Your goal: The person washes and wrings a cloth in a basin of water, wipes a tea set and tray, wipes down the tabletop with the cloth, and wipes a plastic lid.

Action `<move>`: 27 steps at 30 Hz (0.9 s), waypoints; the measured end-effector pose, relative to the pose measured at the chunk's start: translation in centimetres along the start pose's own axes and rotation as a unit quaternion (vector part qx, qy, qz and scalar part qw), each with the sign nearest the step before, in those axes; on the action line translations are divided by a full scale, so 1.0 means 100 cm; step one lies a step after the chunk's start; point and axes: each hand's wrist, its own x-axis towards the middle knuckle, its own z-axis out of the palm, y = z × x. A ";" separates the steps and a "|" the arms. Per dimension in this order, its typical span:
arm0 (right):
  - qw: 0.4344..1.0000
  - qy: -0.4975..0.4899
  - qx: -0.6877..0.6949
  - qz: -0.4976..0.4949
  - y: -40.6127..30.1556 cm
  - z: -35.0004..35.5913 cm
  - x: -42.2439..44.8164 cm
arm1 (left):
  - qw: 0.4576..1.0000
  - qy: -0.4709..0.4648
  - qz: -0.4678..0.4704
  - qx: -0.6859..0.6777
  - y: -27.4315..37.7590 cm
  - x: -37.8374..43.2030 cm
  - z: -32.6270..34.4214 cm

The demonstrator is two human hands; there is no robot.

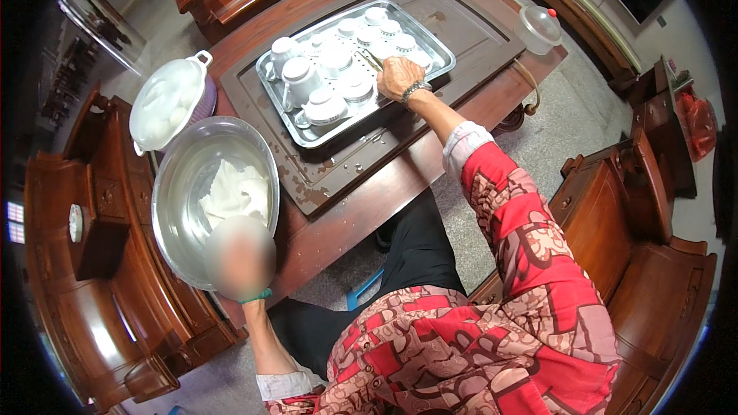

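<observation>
My right hand reaches over the near side of a metal tray and grips thin tongs, their tips pointing in among the cups. Several white cups stand upside down on the tray. A white pitcher, a small teapot and other white tea ware fill its left part. My left hand is at the near rim of a steel basin; a blur hides its fingers. A crumpled white cloth lies in the basin, just beyond that hand.
Under the tray is a dark tea board with water drops, on a wooden table. A lidded white container stands behind the basin. A clear lidded tub sits at the right corner. Wooden seats flank the table.
</observation>
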 end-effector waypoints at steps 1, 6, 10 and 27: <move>1.000 -0.001 0.000 0.000 -0.001 -0.001 0.000 | 1.000 -0.001 0.001 0.000 0.000 0.000 0.000; 1.000 0.001 -0.008 0.000 -0.001 -0.001 0.002 | 1.000 -0.003 0.000 -0.003 -0.001 0.000 0.001; 1.000 0.006 -0.003 -0.015 0.000 -0.003 0.000 | 1.000 -0.001 0.001 -0.001 -0.001 0.001 0.002; 0.996 -0.018 -0.073 -0.048 -0.007 -0.003 -0.001 | 0.996 -0.050 0.067 -0.029 -0.037 -0.010 0.024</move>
